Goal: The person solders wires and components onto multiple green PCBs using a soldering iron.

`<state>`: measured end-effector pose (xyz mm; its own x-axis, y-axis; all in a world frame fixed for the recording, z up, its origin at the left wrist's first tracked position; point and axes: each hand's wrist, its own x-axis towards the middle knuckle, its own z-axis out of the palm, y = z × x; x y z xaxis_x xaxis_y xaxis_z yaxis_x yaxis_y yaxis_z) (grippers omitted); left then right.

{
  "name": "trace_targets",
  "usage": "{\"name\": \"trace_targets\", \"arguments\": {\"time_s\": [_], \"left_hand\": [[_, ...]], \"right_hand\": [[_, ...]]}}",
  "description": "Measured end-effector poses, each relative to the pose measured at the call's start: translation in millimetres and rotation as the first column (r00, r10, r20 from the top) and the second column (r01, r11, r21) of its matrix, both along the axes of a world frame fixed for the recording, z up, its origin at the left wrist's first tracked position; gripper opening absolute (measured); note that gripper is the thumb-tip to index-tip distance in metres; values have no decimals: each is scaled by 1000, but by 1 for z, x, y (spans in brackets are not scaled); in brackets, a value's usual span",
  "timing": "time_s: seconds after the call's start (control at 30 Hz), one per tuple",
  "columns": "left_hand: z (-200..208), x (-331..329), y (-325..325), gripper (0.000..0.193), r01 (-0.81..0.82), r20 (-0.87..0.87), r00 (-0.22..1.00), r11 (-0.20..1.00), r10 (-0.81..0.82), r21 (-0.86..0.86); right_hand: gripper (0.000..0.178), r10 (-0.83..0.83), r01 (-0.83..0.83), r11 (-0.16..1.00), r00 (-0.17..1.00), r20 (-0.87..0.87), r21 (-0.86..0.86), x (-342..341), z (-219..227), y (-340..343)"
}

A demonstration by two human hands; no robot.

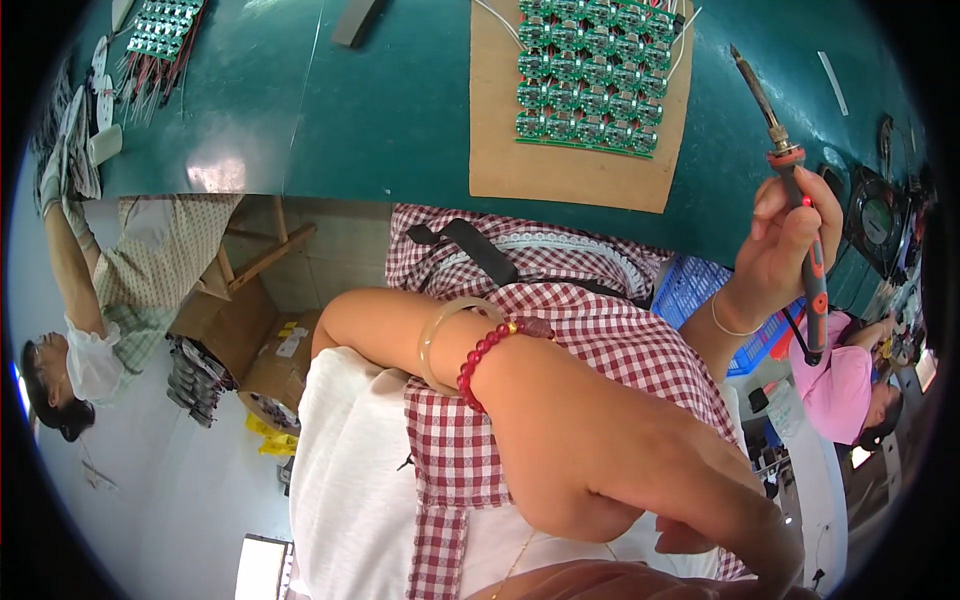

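My right hand (762,262) is closed around the grey and red handle of a soldering iron (785,155). The iron's tip points up and to the left, above the table and apart from the boards. Raised close in front of my body is my left hand (640,465), with a pale bangle and a red bead bracelet on the wrist. Its fingers bend toward the lower right and their ends are hidden. A panel of small green circuit boards (592,85) with red wires lies on a brown cardboard sheet (565,178), left of the iron.
The green table (390,110) spans the top. A grey bar (355,20) and another board panel (165,28) lie to the left. A co-worker (75,340) reaches in there; a pink-clothed person (840,375) sits right. A blue basket (705,290) stands below the table edge, cardboard boxes (225,330) left.
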<state>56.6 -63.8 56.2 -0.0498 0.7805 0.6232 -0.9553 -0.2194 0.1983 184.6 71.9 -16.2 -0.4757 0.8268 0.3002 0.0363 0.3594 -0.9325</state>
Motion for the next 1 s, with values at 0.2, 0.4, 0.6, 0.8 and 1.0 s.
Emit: {"name": "trace_targets", "arguments": {"time_s": [0.2, 0.4, 0.6, 0.8, 1.0], "left_hand": [[-2, -7, -3, 70, -34, -10, 999, 999, 34, -34], [-1, -12, -7, 67, 15, 66, 998, 1000, -15, -8], [-12, -32, -12, 58, -141, -391, 911, 990, 131, 3], [-53, -101, -45, 11, -722, -971, 223, 655, -88, -225], [-83, -122, -56, 14, -955, -963, 135, 229, -233, -190]], "right_hand": [[46, 68, -69, 997, 997, -20, -41, 0, 0, -1], [40, 127, -126, 992, 991, 46, -20, -4, 1, -1], [26, 116, -117, 993, 993, -26, -33, -19, -4, -13], [15, 179, -188, 981, 972, 151, 46, -32, -17, -24], [27, 144, -209, 949, 952, 270, 234, -51, -26, -24]]}}
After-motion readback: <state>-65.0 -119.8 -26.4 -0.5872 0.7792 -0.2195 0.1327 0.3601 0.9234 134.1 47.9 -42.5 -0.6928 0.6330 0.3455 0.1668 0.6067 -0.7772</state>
